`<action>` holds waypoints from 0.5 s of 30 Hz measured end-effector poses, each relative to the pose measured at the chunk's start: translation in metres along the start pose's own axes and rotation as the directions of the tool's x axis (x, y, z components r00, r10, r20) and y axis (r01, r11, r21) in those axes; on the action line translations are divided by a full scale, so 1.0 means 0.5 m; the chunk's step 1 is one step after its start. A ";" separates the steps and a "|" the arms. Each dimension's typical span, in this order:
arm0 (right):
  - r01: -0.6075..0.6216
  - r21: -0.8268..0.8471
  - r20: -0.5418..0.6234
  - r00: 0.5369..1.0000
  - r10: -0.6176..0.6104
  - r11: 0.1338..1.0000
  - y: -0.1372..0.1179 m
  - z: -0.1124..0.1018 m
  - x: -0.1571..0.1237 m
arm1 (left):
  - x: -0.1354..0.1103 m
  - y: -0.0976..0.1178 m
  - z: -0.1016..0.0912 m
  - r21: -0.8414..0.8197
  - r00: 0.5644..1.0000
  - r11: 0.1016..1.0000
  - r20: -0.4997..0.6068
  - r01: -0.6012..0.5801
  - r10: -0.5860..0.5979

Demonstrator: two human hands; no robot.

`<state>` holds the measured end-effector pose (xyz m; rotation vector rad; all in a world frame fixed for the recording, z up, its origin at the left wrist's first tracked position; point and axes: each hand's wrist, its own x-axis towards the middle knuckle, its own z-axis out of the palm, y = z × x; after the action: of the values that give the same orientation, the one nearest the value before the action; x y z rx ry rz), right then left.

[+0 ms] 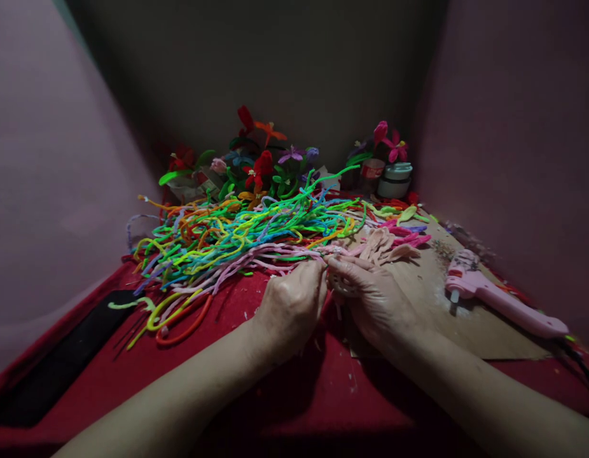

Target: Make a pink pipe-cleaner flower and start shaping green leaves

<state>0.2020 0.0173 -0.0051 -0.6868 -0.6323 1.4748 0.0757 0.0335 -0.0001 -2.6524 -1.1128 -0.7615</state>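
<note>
My left hand [294, 305] is curled closed at the front of a heap of pipe cleaners [275, 226]. Its fingertips meet those of my right hand [373, 296], which is pinched closed just beside it. Whatever sits between the fingertips is too small and dark to make out. A pale, rounded piece shows under the fingers of my right hand, its kind unclear. Right behind the hands lie pale pink pipe-cleaner petals [383, 247] and brighter pink ones [405, 235]. Lilac-pink pipe cleaners [249, 259] run along the near edge of the heap, close to my left hand.
A pink glue gun [509, 300] rests on a brown board [485, 343] at the right, its cord trailing off. Pipe-cleaner flowers [261, 168], a lidded jar [394, 181] and a red-labelled container [371, 172] stand behind. A black strip [60, 359] lies on the red cloth [146, 394].
</note>
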 end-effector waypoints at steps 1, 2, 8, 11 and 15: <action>0.003 -0.009 0.006 1.000 -0.003 1.000 -0.001 0.000 0.000 | 0.000 -0.001 -0.001 -0.010 1.000 1.000 -0.009 -0.004 0.004; 0.008 -0.015 0.016 1.000 -0.008 1.000 -0.001 -0.001 0.000 | 0.001 -0.002 -0.003 -0.035 1.000 0.999 -0.016 -0.004 0.004; 0.021 -0.025 0.081 0.997 -0.019 0.999 -0.002 -0.007 0.003 | 0.007 0.007 -0.029 -0.389 0.985 0.905 0.073 0.172 -0.155; 0.029 -0.019 0.114 0.993 -0.027 0.999 -0.001 -0.008 0.005 | 0.009 0.017 -0.039 -0.558 0.948 0.767 0.174 0.317 -0.266; 0.014 -0.036 0.146 0.989 -0.008 0.999 -0.002 -0.011 0.006 | 0.011 0.022 -0.048 -0.714 0.899 0.551 0.287 0.432 -0.332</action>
<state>0.2070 0.0203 -0.0080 -0.6065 -0.7759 1.5157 0.0774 0.0211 0.0239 -3.1730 -1.7696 -1.4661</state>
